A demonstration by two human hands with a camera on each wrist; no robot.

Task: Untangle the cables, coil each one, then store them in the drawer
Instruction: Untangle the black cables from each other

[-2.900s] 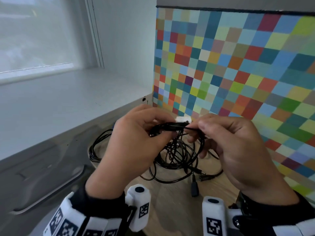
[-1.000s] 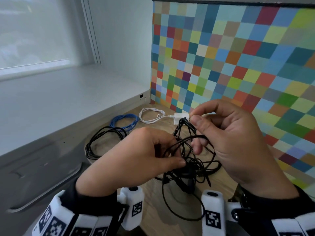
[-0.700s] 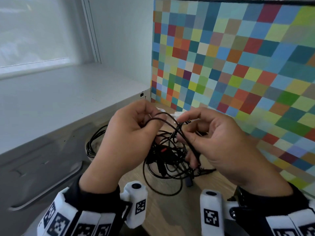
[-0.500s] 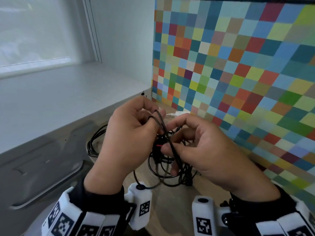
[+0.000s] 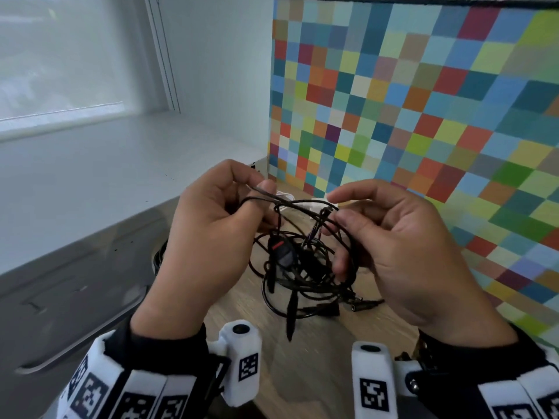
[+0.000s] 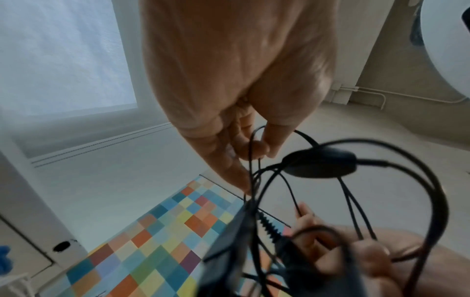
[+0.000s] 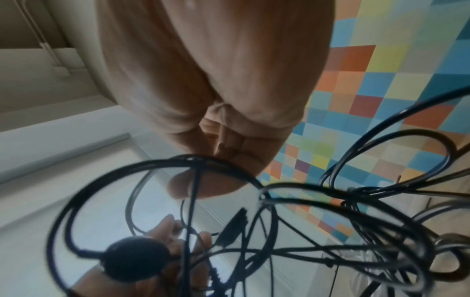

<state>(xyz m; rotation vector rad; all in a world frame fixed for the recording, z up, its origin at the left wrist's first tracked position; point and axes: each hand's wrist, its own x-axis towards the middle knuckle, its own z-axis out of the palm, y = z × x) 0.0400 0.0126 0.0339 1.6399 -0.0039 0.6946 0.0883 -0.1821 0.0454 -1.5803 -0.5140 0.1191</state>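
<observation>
Nearest us, our left hand (image 5: 208, 237) pinches a thin black strand between thumb and forefinger, and our right hand (image 5: 402, 249) curls its fingers (image 5: 348, 219) around other strands of the same black tangle of cables (image 5: 302, 267), which hangs between and below both sets of fingertips above the wooden tabletop (image 5: 305, 367). A dark oval switch (image 5: 282, 252) dangles just under the left fingertips, loose plug ends (image 5: 320, 309) trail lower, and beyond the fingers stands the checkered panel (image 5: 423, 101).
</observation>
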